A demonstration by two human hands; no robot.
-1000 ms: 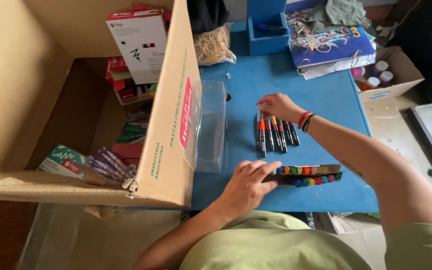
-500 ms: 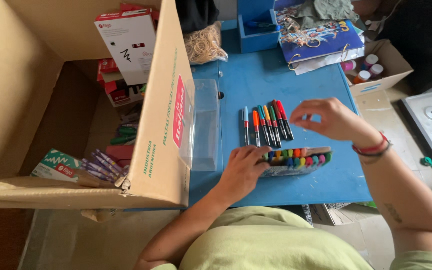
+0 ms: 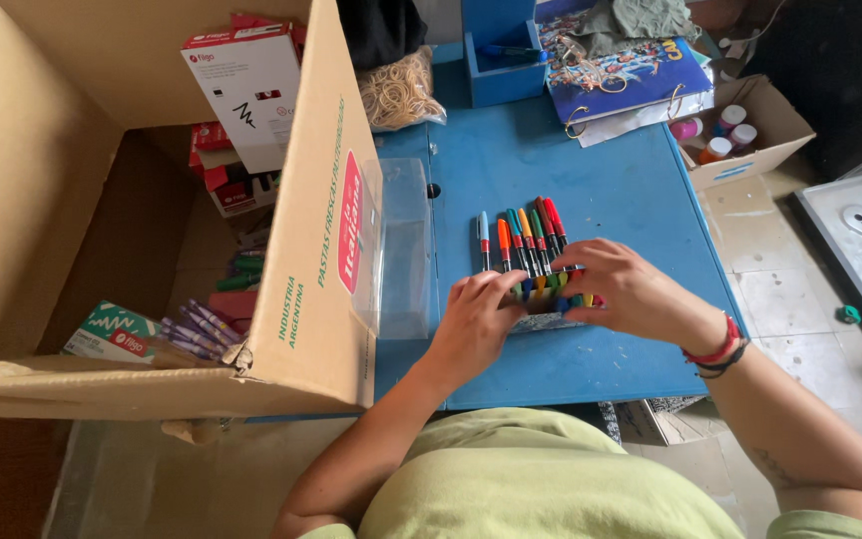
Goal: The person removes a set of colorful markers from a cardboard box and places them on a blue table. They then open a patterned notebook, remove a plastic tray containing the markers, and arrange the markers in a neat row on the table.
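Near the table's (image 3: 611, 190) front edge, the left hand (image 3: 478, 317) and right hand (image 3: 623, 291) both grip a marker tray (image 3: 549, 304), fingers curled around it; loose markers (image 3: 523, 238) lie just behind.

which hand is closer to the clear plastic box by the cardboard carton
Left. The left hand sits just right of the clear plastic box; the right hand is farther right, across the row of markers.
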